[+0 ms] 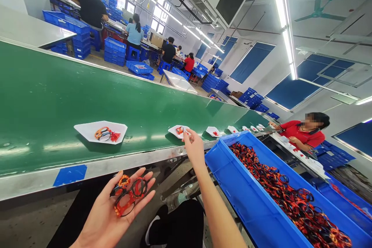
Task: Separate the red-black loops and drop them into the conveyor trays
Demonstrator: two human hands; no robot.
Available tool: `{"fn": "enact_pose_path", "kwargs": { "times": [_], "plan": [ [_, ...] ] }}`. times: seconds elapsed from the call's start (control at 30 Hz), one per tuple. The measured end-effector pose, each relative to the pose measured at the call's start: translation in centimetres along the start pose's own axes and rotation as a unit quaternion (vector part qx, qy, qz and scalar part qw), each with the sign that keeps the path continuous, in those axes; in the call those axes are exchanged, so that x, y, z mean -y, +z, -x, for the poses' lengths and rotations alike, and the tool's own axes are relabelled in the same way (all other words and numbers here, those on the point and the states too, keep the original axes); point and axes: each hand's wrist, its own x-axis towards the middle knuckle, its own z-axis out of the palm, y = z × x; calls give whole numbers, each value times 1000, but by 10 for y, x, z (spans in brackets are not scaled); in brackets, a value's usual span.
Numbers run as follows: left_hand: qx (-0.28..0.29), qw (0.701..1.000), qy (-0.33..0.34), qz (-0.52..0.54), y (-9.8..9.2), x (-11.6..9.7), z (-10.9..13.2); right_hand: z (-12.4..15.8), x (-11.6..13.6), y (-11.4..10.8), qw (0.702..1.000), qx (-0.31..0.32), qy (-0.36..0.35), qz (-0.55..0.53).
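My left hand [124, 205] is held palm up below the belt edge, fingers spread. Several red, orange and black ring-shaped plastic parts [128, 198] rest in its palm. Over a green conveyor belt [72, 97], my right hand [193, 145] reaches to a small white paper tray [173, 133]. Its fingers are pinched together at the tray's right side; what they hold, if anything, is hidden. An orange and dark ring part [179, 130] shows inside that tray. Left of it on the belt, another white tray [84, 130] holds ring parts and a red piece [115, 136].
A blue bin [232, 178] full of similar ring parts stands right of my right arm. More white trays [213, 131] line the belt toward a person in red [305, 135]. The metal belt rail [116, 162] carries blue tape [70, 174]. Other people sit at benches behind.
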Motion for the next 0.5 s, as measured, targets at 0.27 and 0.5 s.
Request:
{"fn": "enact_pose_path", "kwargs": {
  "times": [0.27,0.5],
  "plan": [
    [-12,999,17,-30,1,2,-4,133,-4,39,975,203,86,-6],
    [17,1000,1,-5,2,5,4,133,-23,22,855,194,313,-365]
  ]
}}
